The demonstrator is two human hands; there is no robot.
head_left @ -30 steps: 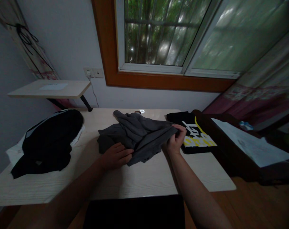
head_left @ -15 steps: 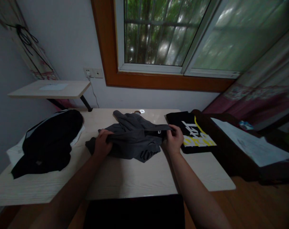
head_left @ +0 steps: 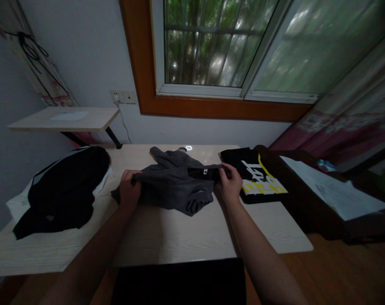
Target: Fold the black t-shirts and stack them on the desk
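A dark grey shirt (head_left: 170, 186) with black lettering lies bunched across the middle of the light wooden table (head_left: 192, 241). My left hand (head_left: 130, 188) is closed on its left side. At the right, my right hand (head_left: 230, 180) pinches the cloth near the neck opening, where a small white label shows inside. Between the hands the upper edge is held up a little, and the lettered part hangs toward me. Some of the shirt is folded under itself and hidden.
A pile of black and white clothes (head_left: 65, 190) lies on the left, beneath a raised shelf (head_left: 93, 123). To the right is a folded black garment (head_left: 236, 163) with a white and yellow print. Papers (head_left: 328, 186) rest on a dark surface farther right. A window (head_left: 211, 51) is behind.
My left hand has moved slightly left along the shirt. The edge between my hands has spread, so the neck opening, label and lettering show more. My right hand keeps its pinch.
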